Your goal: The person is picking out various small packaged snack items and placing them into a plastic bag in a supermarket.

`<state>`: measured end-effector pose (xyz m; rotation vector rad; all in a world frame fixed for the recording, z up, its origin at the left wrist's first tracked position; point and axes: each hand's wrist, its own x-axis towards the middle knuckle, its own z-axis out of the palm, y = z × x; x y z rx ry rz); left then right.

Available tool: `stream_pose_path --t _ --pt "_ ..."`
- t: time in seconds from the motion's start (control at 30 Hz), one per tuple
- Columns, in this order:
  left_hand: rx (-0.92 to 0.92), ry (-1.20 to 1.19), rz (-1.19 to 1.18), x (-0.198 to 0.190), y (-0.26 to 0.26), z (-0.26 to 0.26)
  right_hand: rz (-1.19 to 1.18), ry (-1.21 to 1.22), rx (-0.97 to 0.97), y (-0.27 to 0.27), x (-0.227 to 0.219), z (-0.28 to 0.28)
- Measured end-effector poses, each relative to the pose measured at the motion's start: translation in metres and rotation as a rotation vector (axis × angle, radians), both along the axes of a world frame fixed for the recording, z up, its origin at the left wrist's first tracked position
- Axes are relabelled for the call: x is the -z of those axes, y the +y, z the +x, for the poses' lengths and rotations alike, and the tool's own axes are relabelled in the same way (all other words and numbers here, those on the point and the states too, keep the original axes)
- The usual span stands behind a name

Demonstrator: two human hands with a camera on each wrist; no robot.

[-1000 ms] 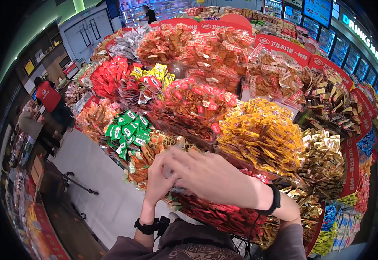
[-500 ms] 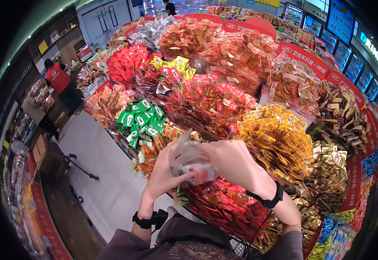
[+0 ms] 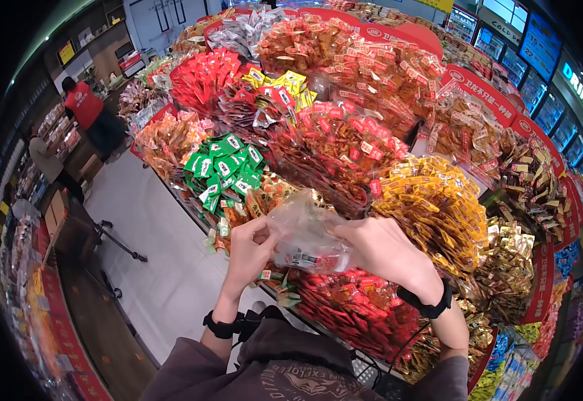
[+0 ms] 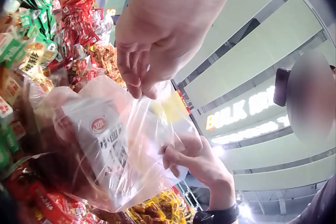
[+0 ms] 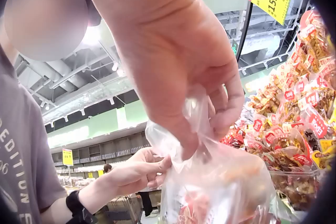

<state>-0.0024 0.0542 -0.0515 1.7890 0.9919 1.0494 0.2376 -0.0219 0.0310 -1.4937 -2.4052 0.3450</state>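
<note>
Both hands hold a clear plastic bag (image 3: pixel 298 217) up in front of the body, over the snack display. My left hand (image 3: pixel 248 250) pinches its rim on the left between thumb and fingers. On the right side, my right hand (image 3: pixel 391 250) grips gathered plastic, seen bunched between thumb and fingers in the right wrist view (image 5: pixel 178 66). Inside the bag lies a white snack packet (image 4: pixel 100 142) with a red round logo and dark lettering. Something red also shows through the plastic in the right wrist view.
Beneath the hands are red packets (image 3: pixel 358 307), with green packets (image 3: pixel 224 167) beyond on the left and yellow packets (image 3: pixel 431 207) on the right. Red sign boards (image 3: pixel 478 93) edge the stand. A person in a red vest (image 3: pixel 84 110) stands across the aisle floor (image 3: pixel 137 267).
The hands have moved apart, from overlapping to either side of the bag, which now spreads between them. The head view has shifted, so the display sits farther right in it.
</note>
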Motion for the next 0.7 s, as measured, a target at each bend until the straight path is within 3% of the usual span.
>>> stream_pose_path --t 0.03,0.13,0.27,0.37,0.43,0.57,0.63,0.7 --pt "0.033 -0.140 -0.130 -0.001 0.001 -0.002 -0.005 -0.006 -0.003 0.002 -0.002 -0.002" --pt "0.103 -0.266 -0.189 -0.003 0.015 -0.011 0.151 -0.056 0.125 0.012 -0.015 -0.010" --pt "0.124 -0.495 -0.131 -0.022 0.041 -0.006 0.311 0.020 0.264 0.035 -0.017 -0.020" --pt "0.223 -0.489 -0.069 -0.034 0.065 -0.014 0.434 0.148 0.291 0.057 -0.022 -0.030" --pt "0.279 -0.401 0.109 -0.040 0.082 -0.022 0.455 0.157 0.310 0.063 -0.032 -0.042" --pt "0.266 -0.354 0.141 -0.045 0.101 -0.037 0.473 0.169 0.332 0.071 -0.028 -0.057" --pt "0.229 -0.194 0.183 -0.036 0.114 -0.045 0.313 0.082 0.340 0.073 -0.028 -0.066" --pt "0.250 -0.084 0.076 -0.029 0.120 -0.053 0.221 0.042 0.246 0.081 -0.010 -0.065"
